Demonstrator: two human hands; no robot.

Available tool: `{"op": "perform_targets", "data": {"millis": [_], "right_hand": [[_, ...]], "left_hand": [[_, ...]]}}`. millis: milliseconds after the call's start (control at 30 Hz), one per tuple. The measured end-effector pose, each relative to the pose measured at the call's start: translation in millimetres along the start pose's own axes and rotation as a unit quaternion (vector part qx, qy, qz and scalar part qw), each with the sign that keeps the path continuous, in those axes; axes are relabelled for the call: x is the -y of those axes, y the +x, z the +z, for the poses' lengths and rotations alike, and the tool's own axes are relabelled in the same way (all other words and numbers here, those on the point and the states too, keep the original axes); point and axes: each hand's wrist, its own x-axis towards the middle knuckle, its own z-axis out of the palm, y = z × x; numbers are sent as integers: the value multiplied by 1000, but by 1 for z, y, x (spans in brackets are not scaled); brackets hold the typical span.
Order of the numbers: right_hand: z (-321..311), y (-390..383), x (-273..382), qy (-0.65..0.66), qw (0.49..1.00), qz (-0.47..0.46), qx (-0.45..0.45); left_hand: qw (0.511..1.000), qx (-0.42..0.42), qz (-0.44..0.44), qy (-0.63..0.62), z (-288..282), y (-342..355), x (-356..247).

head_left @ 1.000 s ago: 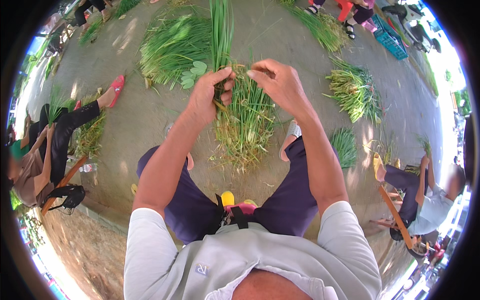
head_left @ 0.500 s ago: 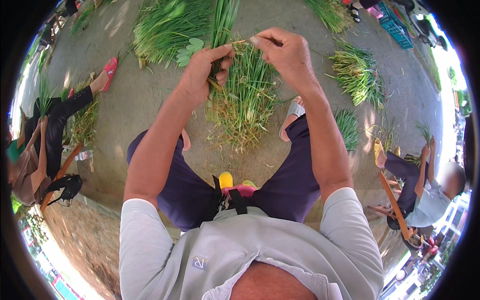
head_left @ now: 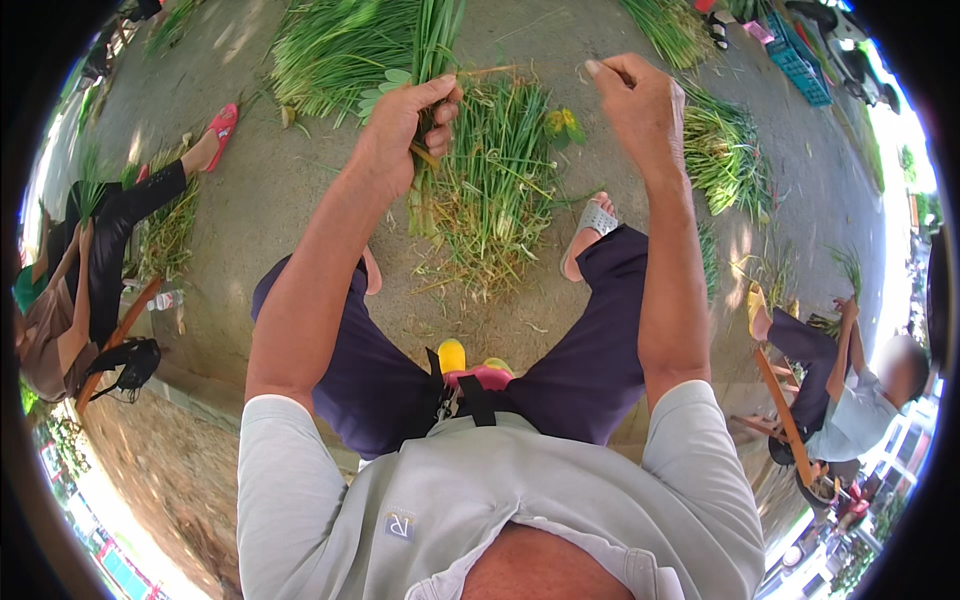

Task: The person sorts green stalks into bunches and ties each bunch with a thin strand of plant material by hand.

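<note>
My left hand (head_left: 420,120) is closed round a bunch of chives (head_left: 438,42). Their long flat green leaves point away from me, and yellowed ends show below the fist. A thin yellow-brown strand (head_left: 490,70) stretches from beside the left thumb toward the right. My right hand (head_left: 640,105) is apart from the bunch, thumb and fingertips pinched together. Whether anything thin is in that pinch I cannot make out. On the ground below the hands lies a pile of chives (head_left: 490,190) with dry, straw-coloured ends turned toward me. A rounded-leaf sprig (head_left: 385,90) shows beside my left hand.
A larger green heap (head_left: 340,60) lies at the far left, another pile (head_left: 720,150) to the right. A yellow-green leaf cluster (head_left: 565,126) sits by the middle pile. Seated people hold greens on both sides. A blue crate (head_left: 797,60) stands at the far right.
My right hand has drawn away to the right, off the left hand and the strand between them. The left hand has shifted slightly left, still gripping the bunch. The yellow-green leaf cluster has come into sight.
</note>
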Motion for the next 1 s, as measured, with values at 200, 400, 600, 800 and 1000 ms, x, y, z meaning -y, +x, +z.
{"op": "perform_targets", "data": {"millis": [200,400,600,800,1000], "right_hand": [[-2,-7,-17,-90,984,-27,152],[5,-22,-3,-63,966,-169,187],[15,-26,26,57,970,-189,144],[23,-39,59,167,945,-223,172],[43,-50,63,110,939,-298,130]], "left_hand": [[1000,8,2,-28,-5,3,-1],[999,18,-4,-46,-4,6,-2],[996,13,-17,-81,-1,10,-3],[994,9,-1,-111,-1,16,-1],[990,8,34,-139,-2,21,2]]}}
